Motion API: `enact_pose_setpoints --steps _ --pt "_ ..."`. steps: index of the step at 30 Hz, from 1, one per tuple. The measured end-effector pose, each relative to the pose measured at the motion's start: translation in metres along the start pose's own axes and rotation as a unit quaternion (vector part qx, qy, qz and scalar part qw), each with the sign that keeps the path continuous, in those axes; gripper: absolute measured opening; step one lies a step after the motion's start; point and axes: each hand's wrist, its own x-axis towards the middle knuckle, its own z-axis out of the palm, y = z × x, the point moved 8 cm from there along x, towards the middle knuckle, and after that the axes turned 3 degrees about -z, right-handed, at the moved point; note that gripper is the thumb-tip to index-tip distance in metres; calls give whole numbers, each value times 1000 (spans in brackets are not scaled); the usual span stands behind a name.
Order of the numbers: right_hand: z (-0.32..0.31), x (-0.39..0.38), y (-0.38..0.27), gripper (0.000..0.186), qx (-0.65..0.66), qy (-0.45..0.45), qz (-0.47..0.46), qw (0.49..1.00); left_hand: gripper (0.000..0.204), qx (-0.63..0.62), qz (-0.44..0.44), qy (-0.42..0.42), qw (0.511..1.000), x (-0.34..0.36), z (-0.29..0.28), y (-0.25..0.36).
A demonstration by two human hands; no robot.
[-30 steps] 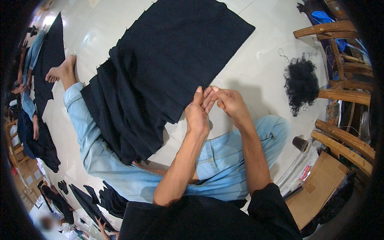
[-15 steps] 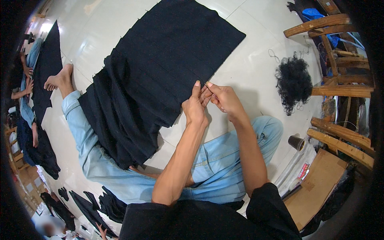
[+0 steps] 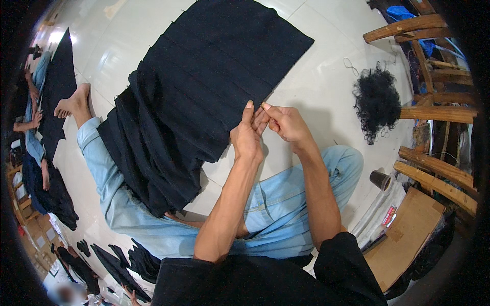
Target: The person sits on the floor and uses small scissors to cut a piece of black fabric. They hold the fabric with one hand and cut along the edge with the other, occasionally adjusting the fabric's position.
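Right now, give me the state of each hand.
Left hand: closed, pinching the edge of the dark cloth.
Right hand: closed, fingertips pinched at the same edge.

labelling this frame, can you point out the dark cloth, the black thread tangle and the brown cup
dark cloth (image 3: pixel 204 86), head view, middle of the spread panel
black thread tangle (image 3: pixel 376 102), head view, centre of the clump
brown cup (image 3: pixel 380 179), head view, its rim

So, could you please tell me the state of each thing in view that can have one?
Left hand: closed, pinching the near edge of the dark cloth.
Right hand: closed, fingertips pinched at the same edge, touching the left hand.
Dark cloth: spread flat on the floor, pleated, draped over the left leg.
Black thread tangle: loose heap on the floor.
Dark cup: upright, contents hidden.
Cardboard box: flaps shut.
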Motion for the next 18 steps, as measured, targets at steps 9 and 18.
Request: enact_pose_setpoints --steps 9,18 --pt "2 2 0 39 3 0 -5 1000 44 2 0 4 1000 0 -1 1" --pt "-8 5 7 40 -39 18 -14 999 49 2 -1 -28 1000 0 8 0"
